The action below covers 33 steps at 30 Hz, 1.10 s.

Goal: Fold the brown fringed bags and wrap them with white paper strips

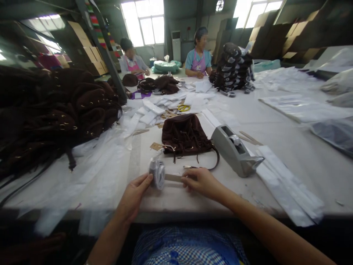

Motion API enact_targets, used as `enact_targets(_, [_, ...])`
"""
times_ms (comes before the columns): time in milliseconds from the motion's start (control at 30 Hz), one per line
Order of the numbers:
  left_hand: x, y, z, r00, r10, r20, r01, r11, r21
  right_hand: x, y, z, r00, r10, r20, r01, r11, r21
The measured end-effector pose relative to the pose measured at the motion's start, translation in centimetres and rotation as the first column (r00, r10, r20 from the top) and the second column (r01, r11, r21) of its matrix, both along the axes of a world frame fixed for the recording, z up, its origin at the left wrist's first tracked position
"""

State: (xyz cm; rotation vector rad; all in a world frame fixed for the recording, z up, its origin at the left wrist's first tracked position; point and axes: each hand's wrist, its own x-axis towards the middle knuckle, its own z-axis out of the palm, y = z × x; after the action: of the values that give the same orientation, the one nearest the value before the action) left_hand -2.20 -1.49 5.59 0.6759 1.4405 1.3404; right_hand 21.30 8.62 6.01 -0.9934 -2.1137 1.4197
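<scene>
Left hand: fingers pinch the small grey-white wrapped bundle, upright near the white-covered bench edge. Right hand: fingers pinch the tan strip drawn from it, not yet fixed down. The dark brown suede bag behind lies unbagged.

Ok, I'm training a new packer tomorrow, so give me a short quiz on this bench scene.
1. True or false: the grey tape dispenser stands to the right of the brown bag.
2. What does the left hand touch? A) yellow scissors B) the small white bundle C) a cardboard box
3. Fill in: the right hand pinches the end of a thin beige ____ lying on the table.
Key: 1 true; 2 B; 3 strip.
</scene>
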Motion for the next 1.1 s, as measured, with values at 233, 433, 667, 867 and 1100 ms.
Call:
enact_targets(233, [0.7, -0.2, 0.8, 0.980, 0.026, -0.197, -0.022, 1.000, 0.020, -5.2, -0.5, -1.7, 0.992, -0.021, -0.128, 0.013, 0.998, -0.062])
enact_targets(433, [-0.5, -0.5, 0.1, 0.955, 0.106, -0.277, -0.099, 0.994, 0.037, -6.4, 0.0, -1.4, 0.991, 0.002, -0.137, -0.003, 1.000, -0.011])
enact_targets(667, [-0.3, -0.3, -0.9, 0.937, 0.139, -0.322, -0.086, 0.981, 0.173, -7.1, -0.3, -1.7, 0.982, -0.023, -0.186, 0.007, 0.996, -0.086])
enact_targets(867, [-0.2, -0.4, -1.1, 0.935, 0.138, -0.326, -0.076, 0.978, 0.196, -9.0, -0.6, -2.6, 0.911, -0.090, -0.402, -0.108, 0.890, -0.444])
enact_targets(1100, [-0.8, -0.6, -0.7, 0.952, 0.106, -0.287, -0.054, 0.982, 0.183, -8.8, -1.0, -2.4, 0.825, -0.081, -0.559, -0.397, 0.623, -0.675])
